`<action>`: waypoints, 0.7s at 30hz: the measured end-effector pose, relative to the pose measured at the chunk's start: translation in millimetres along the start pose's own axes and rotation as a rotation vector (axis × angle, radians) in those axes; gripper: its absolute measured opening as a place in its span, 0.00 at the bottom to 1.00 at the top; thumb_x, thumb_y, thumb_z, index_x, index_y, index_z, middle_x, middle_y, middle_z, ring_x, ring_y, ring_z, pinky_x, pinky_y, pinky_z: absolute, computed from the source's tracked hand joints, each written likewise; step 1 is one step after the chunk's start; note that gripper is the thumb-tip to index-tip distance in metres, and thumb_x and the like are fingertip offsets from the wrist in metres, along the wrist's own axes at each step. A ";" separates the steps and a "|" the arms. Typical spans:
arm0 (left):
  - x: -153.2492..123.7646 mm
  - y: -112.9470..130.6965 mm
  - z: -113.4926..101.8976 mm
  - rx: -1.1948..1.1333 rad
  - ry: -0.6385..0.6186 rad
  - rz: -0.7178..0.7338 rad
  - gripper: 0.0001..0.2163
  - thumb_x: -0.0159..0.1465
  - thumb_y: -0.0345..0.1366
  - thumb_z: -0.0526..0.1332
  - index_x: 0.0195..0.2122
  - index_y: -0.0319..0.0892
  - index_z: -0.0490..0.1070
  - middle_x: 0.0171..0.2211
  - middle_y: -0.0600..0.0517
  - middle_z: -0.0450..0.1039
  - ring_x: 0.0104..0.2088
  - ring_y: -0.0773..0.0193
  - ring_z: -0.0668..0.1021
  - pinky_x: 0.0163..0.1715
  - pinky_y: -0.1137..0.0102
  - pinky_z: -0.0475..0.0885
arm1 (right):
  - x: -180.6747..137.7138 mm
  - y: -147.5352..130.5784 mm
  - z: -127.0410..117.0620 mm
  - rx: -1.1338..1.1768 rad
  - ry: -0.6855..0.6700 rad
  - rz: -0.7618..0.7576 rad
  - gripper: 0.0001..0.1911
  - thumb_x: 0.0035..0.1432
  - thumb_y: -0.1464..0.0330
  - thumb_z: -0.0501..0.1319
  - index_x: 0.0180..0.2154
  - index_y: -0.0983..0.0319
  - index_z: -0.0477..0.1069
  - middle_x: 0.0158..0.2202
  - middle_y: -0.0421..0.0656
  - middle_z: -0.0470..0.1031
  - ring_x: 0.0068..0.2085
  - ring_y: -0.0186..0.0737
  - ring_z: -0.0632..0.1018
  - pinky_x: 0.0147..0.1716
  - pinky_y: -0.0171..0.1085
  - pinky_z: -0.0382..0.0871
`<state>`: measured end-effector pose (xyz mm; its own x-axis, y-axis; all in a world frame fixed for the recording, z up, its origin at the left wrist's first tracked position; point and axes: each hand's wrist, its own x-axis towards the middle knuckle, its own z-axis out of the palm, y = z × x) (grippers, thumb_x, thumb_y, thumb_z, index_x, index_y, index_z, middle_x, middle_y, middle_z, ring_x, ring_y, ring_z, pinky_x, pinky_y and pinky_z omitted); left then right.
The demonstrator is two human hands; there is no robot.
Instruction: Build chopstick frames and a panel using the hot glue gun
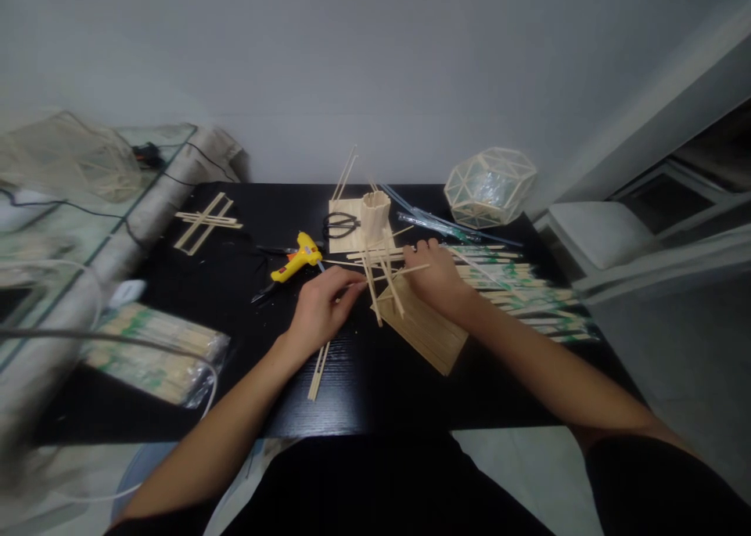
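My left hand (322, 309) is closed in a pinch on a thin wooden stick (390, 275) that runs right across a lattice of crossed sticks (381, 274). My right hand (437, 274) rests fingers-down on that lattice, pressing it above a flat panel of joined sticks (425, 329). A pair of loose sticks (318, 370) lies on the black table (364, 403) just below my left wrist.
A yellow glue gun (298, 257) and black scissors (340, 224) lie behind the hands, by a small stick-built cup (375, 210). Wrapped chopsticks (516, 285) spread at right, a bagged bundle (156, 352) at left. A geodesic stick ball (490, 185) stands far right; crossed sticks (206, 220) far left.
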<state>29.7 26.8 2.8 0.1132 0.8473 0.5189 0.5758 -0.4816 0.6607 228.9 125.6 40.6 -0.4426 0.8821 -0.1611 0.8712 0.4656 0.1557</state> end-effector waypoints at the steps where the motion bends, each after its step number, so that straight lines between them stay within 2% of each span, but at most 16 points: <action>1: -0.1 0.2 -0.3 -0.011 -0.017 0.007 0.05 0.73 0.34 0.64 0.44 0.43 0.80 0.36 0.50 0.82 0.36 0.65 0.82 0.36 0.71 0.77 | -0.2 -0.4 0.0 0.001 -0.004 -0.002 0.17 0.71 0.78 0.53 0.55 0.71 0.74 0.55 0.63 0.77 0.57 0.59 0.75 0.50 0.45 0.68; 4: 0.0 1.7 -1.9 -0.081 -0.128 0.034 0.06 0.74 0.34 0.63 0.44 0.43 0.80 0.38 0.50 0.82 0.36 0.65 0.83 0.37 0.71 0.77 | 0.0 -1.3 0.7 0.002 -0.015 -0.001 0.18 0.73 0.78 0.50 0.56 0.71 0.74 0.55 0.63 0.78 0.57 0.59 0.76 0.49 0.44 0.69; 6: 0.5 0.2 -3.4 -0.070 -0.139 0.010 0.06 0.74 0.35 0.63 0.44 0.43 0.80 0.39 0.49 0.83 0.37 0.64 0.83 0.38 0.70 0.78 | -0.3 -1.3 1.7 0.002 -0.018 -0.005 0.19 0.73 0.78 0.50 0.57 0.71 0.74 0.56 0.63 0.78 0.58 0.59 0.76 0.49 0.44 0.69; 10: 1.2 -11.7 -6.5 0.029 0.023 -0.106 0.06 0.73 0.36 0.64 0.42 0.43 0.80 0.37 0.50 0.83 0.36 0.63 0.82 0.36 0.69 0.77 | -2.5 2.2 4.2 0.011 0.004 -0.016 0.17 0.72 0.72 0.58 0.59 0.70 0.73 0.56 0.62 0.78 0.57 0.59 0.76 0.51 0.44 0.69; 12: 1.0 -17.7 -7.5 0.030 0.061 -0.150 0.07 0.72 0.37 0.64 0.42 0.43 0.81 0.37 0.50 0.83 0.35 0.64 0.81 0.35 0.71 0.75 | -3.5 6.4 6.3 0.053 0.039 -0.028 0.18 0.73 0.67 0.60 0.58 0.70 0.73 0.54 0.62 0.79 0.57 0.59 0.77 0.51 0.45 0.70; 15: 0.7 -21.8 -7.7 0.005 0.071 -0.169 0.06 0.72 0.38 0.65 0.41 0.43 0.81 0.36 0.51 0.83 0.33 0.65 0.80 0.33 0.72 0.74 | -6.0 14.4 12.8 0.260 0.105 -0.048 0.16 0.74 0.65 0.59 0.55 0.68 0.75 0.51 0.57 0.82 0.53 0.55 0.80 0.51 0.44 0.71; 17: 0.8 -22.1 -7.3 -0.003 0.074 -0.162 0.06 0.71 0.38 0.66 0.41 0.43 0.81 0.36 0.51 0.82 0.33 0.65 0.80 0.33 0.72 0.73 | -10.0 18.5 19.7 0.486 0.190 -0.029 0.14 0.72 0.69 0.59 0.56 0.66 0.74 0.48 0.52 0.83 0.49 0.49 0.82 0.51 0.42 0.72; 18: 0.9 -21.9 -7.2 -0.002 0.072 -0.157 0.06 0.71 0.37 0.66 0.41 0.43 0.81 0.35 0.51 0.82 0.33 0.65 0.80 0.32 0.72 0.73 | -13.0 19.5 23.6 0.586 0.245 -0.028 0.17 0.70 0.72 0.59 0.58 0.66 0.72 0.48 0.50 0.83 0.48 0.47 0.82 0.50 0.42 0.73; 20: 1.0 -21.6 -7.1 0.011 0.056 -0.145 0.05 0.71 0.37 0.66 0.41 0.43 0.81 0.35 0.51 0.82 0.33 0.65 0.80 0.33 0.72 0.74 | -20.4 18.6 31.3 0.748 0.348 -0.093 0.21 0.67 0.75 0.59 0.60 0.65 0.70 0.52 0.51 0.82 0.47 0.44 0.83 0.50 0.41 0.75; 21: 1.0 -21.5 -7.2 0.022 0.045 -0.137 0.05 0.71 0.37 0.66 0.41 0.43 0.81 0.35 0.51 0.82 0.34 0.65 0.80 0.34 0.72 0.74 | -24.3 17.0 34.9 0.794 0.386 -0.137 0.19 0.67 0.74 0.59 0.59 0.65 0.71 0.54 0.51 0.82 0.47 0.44 0.83 0.51 0.41 0.76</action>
<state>11.6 36.4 -7.1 -0.0039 0.8934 0.4493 0.6010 -0.3570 0.7151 261.9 109.6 13.2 -0.4696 0.8517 0.2327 0.6324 0.5084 -0.5845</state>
